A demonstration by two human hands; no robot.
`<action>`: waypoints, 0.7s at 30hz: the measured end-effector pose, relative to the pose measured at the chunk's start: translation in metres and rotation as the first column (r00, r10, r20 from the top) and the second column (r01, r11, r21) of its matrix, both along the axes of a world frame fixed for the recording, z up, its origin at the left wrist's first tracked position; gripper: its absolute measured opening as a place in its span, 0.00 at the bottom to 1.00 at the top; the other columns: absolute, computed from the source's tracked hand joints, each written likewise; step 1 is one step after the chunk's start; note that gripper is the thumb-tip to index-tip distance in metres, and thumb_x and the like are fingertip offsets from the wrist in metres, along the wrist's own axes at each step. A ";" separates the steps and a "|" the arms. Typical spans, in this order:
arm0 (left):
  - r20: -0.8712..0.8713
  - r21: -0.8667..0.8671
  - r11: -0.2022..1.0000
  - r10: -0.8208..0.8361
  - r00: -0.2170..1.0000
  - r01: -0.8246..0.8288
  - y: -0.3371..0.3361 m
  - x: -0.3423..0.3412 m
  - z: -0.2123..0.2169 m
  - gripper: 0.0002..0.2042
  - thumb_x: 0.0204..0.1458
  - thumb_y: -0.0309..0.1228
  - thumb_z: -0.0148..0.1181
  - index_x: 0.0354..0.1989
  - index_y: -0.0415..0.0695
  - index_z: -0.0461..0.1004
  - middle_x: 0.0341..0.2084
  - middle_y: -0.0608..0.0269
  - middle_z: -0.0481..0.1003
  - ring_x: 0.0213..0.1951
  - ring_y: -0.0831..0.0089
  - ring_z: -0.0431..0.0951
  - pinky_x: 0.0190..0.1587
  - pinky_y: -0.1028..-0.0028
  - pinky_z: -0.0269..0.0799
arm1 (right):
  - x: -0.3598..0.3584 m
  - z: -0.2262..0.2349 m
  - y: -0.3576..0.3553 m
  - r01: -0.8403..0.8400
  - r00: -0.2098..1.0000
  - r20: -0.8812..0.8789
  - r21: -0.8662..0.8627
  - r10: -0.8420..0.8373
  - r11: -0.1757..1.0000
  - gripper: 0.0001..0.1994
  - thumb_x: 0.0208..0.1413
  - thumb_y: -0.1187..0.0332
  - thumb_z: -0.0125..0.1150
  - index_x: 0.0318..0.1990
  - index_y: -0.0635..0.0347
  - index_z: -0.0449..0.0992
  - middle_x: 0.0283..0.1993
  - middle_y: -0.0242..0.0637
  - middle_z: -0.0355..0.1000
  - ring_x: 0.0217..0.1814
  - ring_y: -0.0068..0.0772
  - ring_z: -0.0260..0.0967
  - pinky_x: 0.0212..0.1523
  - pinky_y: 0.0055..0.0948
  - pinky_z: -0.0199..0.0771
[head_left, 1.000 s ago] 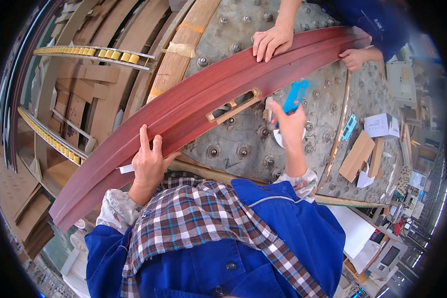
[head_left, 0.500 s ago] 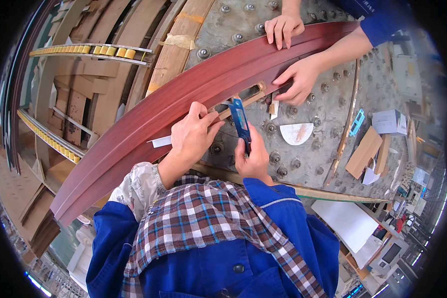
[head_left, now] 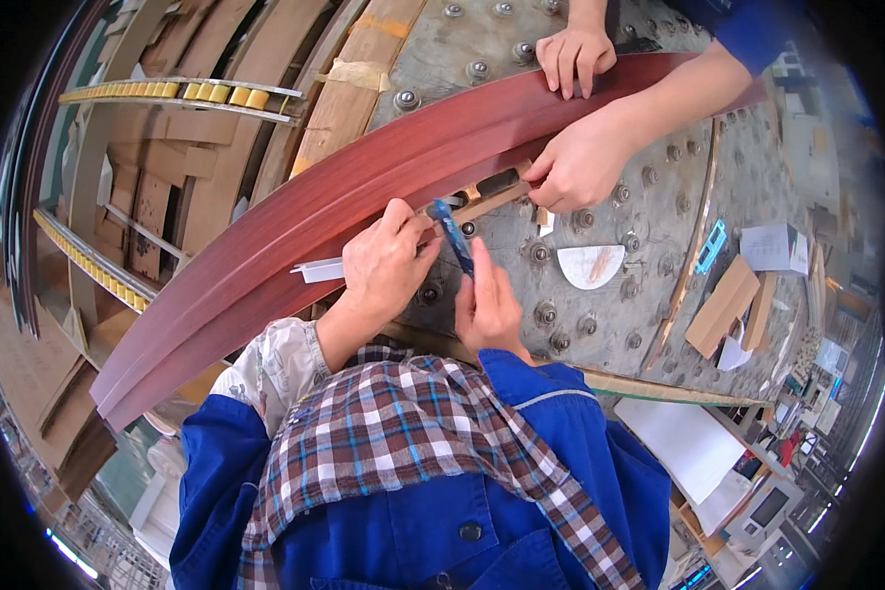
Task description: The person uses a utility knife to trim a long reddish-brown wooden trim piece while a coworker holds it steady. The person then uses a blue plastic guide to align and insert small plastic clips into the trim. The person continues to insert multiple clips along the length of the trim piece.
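Note:
A long curved reddish-brown board (head_left: 295, 192) lies diagonally across the table. My left hand (head_left: 383, 261) is closed at its near edge, thumb and forefinger pinching the end of a light wooden strip (head_left: 492, 205). A white angled strip (head_left: 322, 269) sticks out behind this hand; its other end is hidden. In my right hand (head_left: 492, 310) is a narrow blue tool (head_left: 454, 236), seen nearly edge-on, its tip near the wooden strip. Another person's hand (head_left: 582, 162) pinches the strip's far end, and their other hand (head_left: 575, 59) presses on the board.
The metal tabletop (head_left: 482, 324) is studded with ball rollers. On it lie a white half-round piece (head_left: 592, 265), a light-blue plastic frame (head_left: 710, 246), cardboard (head_left: 723, 303) and a white box (head_left: 775, 248). Roller rails (head_left: 182, 91) and wooden planks (head_left: 349, 93) stand at left.
The board has shifted slightly, its left end moving outward. The other person's near hand has closed on the wooden strip. My blue tool has moved a little left and turned edge-on.

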State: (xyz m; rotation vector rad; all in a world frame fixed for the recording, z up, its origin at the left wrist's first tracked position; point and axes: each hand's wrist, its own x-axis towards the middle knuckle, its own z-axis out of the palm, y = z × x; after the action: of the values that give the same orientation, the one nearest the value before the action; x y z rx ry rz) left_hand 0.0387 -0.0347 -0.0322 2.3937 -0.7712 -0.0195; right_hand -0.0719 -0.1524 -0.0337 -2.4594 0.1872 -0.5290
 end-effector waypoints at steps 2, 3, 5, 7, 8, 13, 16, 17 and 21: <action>0.006 -0.003 1.000 0.005 1.000 -0.005 -0.002 0.002 0.000 0.09 0.43 0.32 0.70 0.32 0.47 0.78 0.30 0.67 0.68 0.28 0.67 0.78 0.28 0.69 0.73 | 0.001 0.002 0.001 0.032 0.998 0.063 -0.027 -0.030 0.999 0.27 0.54 0.81 0.57 0.64 0.73 0.62 0.41 0.54 0.73 0.35 0.50 0.72 0.33 0.38 0.75; 0.009 -0.005 1.000 0.006 1.000 -0.006 -0.002 0.002 0.000 0.09 0.42 0.32 0.70 0.32 0.47 0.78 0.30 0.67 0.68 0.28 0.67 0.78 0.28 0.69 0.73 | 0.003 -0.003 -0.001 0.022 0.997 0.077 -0.049 -0.018 0.999 0.27 0.55 0.81 0.57 0.64 0.74 0.61 0.40 0.54 0.72 0.34 0.50 0.72 0.33 0.38 0.75; 0.000 0.002 1.000 0.006 1.000 -0.006 -0.001 0.001 -0.001 0.09 0.42 0.32 0.70 0.32 0.47 0.78 0.30 0.67 0.68 0.28 0.67 0.78 0.28 0.69 0.73 | 0.002 -0.009 0.002 0.034 0.996 -0.080 -0.044 -0.038 0.998 0.26 0.53 0.82 0.58 0.62 0.74 0.65 0.41 0.50 0.74 0.35 0.45 0.73 0.35 0.35 0.76; 0.008 -0.003 1.000 0.009 1.000 -0.009 -0.003 0.003 -0.001 0.09 0.42 0.32 0.70 0.32 0.47 0.78 0.30 0.67 0.68 0.28 0.67 0.78 0.28 0.68 0.73 | 0.002 -0.003 0.000 0.053 0.998 0.035 -0.016 -0.053 0.998 0.27 0.53 0.82 0.57 0.62 0.73 0.65 0.40 0.49 0.73 0.35 0.44 0.73 0.34 0.35 0.76; 0.014 -0.007 1.000 0.010 1.000 -0.009 -0.004 0.004 -0.001 0.09 0.42 0.32 0.70 0.32 0.47 0.78 0.30 0.66 0.68 0.28 0.67 0.78 0.28 0.68 0.73 | 0.002 0.003 0.002 0.063 0.994 0.088 0.003 -0.063 0.998 0.27 0.53 0.81 0.57 0.63 0.72 0.64 0.39 0.48 0.73 0.35 0.44 0.73 0.34 0.35 0.76; 0.001 -0.016 1.000 0.006 1.000 -0.006 -0.003 0.003 0.000 0.08 0.43 0.31 0.69 0.31 0.46 0.77 0.30 0.66 0.68 0.28 0.66 0.77 0.28 0.67 0.73 | -0.001 -0.008 0.000 -0.033 0.993 -0.112 -0.064 0.025 0.997 0.28 0.56 0.81 0.56 0.64 0.77 0.58 0.44 0.57 0.72 0.37 0.52 0.74 0.37 0.39 0.76; -0.032 -0.013 1.000 0.021 0.999 -0.021 -0.001 -0.001 0.001 0.07 0.44 0.31 0.69 0.30 0.46 0.77 0.30 0.65 0.68 0.28 0.65 0.78 0.28 0.67 0.73 | 0.006 0.001 0.002 0.015 0.985 0.169 -0.007 -0.013 1.000 0.29 0.54 0.82 0.57 0.65 0.75 0.59 0.42 0.55 0.72 0.36 0.53 0.73 0.37 0.38 0.75; -0.045 -0.011 1.000 0.021 0.999 -0.022 -0.003 0.000 0.001 0.07 0.44 0.31 0.68 0.30 0.46 0.78 0.30 0.65 0.68 0.28 0.64 0.78 0.28 0.66 0.73 | 0.005 -0.001 0.001 0.007 0.982 0.188 0.000 -0.007 1.000 0.29 0.54 0.82 0.57 0.65 0.76 0.59 0.42 0.55 0.72 0.36 0.52 0.73 0.36 0.38 0.76; -0.055 -0.015 1.000 0.005 0.998 -0.006 -0.004 0.000 0.003 0.06 0.45 0.31 0.67 0.29 0.44 0.77 0.30 0.64 0.68 0.28 0.63 0.78 0.28 0.65 0.72 | 0.004 -0.006 -0.001 -0.025 0.999 0.046 -0.065 0.028 0.998 0.27 0.51 0.83 0.58 0.62 0.77 0.63 0.38 0.51 0.73 0.33 0.44 0.73 0.33 0.35 0.76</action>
State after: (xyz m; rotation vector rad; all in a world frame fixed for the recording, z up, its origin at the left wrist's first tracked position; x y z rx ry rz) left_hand 0.0385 -0.0389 -0.0292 2.3702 -0.7368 -0.0773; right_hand -0.0677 -0.1536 -0.0402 -2.5059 0.1195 -0.5898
